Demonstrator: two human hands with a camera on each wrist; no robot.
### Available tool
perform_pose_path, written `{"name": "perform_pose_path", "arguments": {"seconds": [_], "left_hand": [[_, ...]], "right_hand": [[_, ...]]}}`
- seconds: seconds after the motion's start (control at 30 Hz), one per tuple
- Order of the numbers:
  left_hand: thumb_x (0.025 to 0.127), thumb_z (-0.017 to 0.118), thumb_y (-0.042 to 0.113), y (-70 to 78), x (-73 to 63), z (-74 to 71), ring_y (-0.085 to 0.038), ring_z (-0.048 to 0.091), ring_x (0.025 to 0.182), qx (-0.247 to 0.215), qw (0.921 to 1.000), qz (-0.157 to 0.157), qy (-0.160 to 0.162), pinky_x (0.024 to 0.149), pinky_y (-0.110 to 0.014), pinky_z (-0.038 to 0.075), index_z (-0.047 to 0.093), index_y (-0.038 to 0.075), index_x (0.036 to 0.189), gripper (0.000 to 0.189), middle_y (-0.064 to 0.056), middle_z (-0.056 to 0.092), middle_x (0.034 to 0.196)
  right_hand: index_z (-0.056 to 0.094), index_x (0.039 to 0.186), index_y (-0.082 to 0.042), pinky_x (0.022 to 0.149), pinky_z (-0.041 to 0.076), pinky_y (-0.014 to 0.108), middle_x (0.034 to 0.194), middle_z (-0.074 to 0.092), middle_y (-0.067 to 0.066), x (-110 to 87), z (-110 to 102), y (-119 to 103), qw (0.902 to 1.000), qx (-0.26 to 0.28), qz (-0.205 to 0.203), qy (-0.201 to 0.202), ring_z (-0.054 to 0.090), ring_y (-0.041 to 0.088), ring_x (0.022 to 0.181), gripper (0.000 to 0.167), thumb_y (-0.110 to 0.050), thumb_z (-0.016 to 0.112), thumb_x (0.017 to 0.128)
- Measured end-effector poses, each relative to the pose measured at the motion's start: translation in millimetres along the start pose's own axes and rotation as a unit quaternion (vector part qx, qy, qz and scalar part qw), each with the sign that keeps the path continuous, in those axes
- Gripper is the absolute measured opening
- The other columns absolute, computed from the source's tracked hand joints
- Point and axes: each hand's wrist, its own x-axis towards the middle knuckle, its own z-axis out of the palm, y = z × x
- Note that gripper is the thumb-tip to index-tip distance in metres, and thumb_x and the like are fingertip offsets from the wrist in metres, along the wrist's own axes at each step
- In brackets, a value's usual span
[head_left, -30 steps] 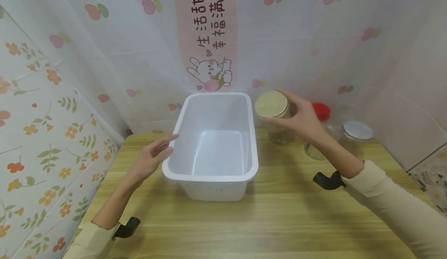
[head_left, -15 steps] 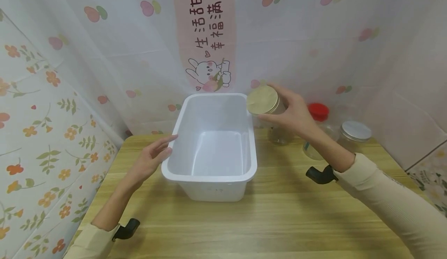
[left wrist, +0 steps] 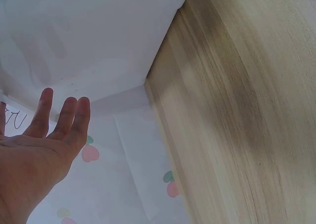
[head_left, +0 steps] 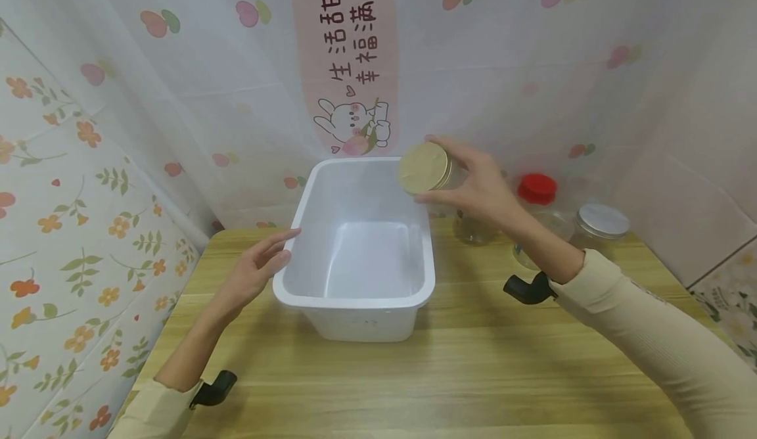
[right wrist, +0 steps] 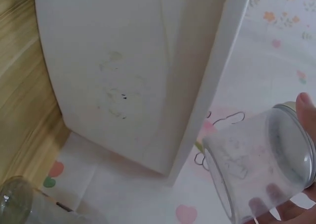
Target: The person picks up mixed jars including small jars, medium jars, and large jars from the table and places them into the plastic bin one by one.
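A clear jar with a gold lid (head_left: 422, 168) is gripped near its lid by my right hand (head_left: 479, 179), thumb on one side and fingers on the other. It is held tilted above the right rim of a white plastic tub (head_left: 363, 322); through the jar (right wrist: 247, 159) in the right wrist view I see no contents. My left hand (head_left: 251, 275) is at the tub's left rim, its fingers loosely extended. In the left wrist view the fingers (left wrist: 74, 120) stand beside the tub's outer wall (left wrist: 98, 51), and I cannot tell whether they touch it.
Right of the tub stand a clear jar (head_left: 471, 230), a red-lidded jar (head_left: 537, 189) partly behind my right forearm, and a silver-lidded jar (head_left: 603, 221). A patterned curtain (head_left: 503, 84) hangs behind the wooden table (head_left: 473, 373).
My right hand has carried the gold-lidded jar left from beside the tub to over its right rim, tilting it on the way. The left hand and the tub stay nearly still.
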Motion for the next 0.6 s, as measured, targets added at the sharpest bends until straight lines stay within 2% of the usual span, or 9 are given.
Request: {"name": "perform_pose_path", "arguments": {"seconds": [0.37, 0.6], "left_hand": [[0.108, 0.052, 0.017, -1.2, 0.4, -0.5, -0.036, 0.053, 0.127, -0.012, 0.9999, 0.011, -0.002, 0.091, -0.029, 0.048, 0.048, 0.009, 0.151, 0.044, -0.02, 0.051, 0.146], [0.108, 0.052, 0.016, -2.1, 0.4, -0.8, -0.024, 0.055, 0.125, -0.015, 0.9998, 0.016, -0.004, 0.092, -0.029, 0.048, 0.048, 0.008, 0.151, 0.044, -0.02, 0.051, 0.146]], "right_hand": [[0.054, 0.148, -0.015, 0.112, 0.032, 0.046, 0.147, 0.053, 0.0, 10.1, 9.9, -14.8, 0.9992, 0.002, -0.032, -0.025, 0.042, 0.017, 0.137, 0.093, -0.032, 0.098, 0.068], [0.054, 0.149, -0.016, 0.106, 0.036, 0.049, 0.141, 0.058, -0.001, 15.9, 14.7, -22.9, 0.9983, 0.008, -0.039, -0.043, 0.046, 0.017, 0.127, 0.093, -0.033, 0.098, 0.068]]}}
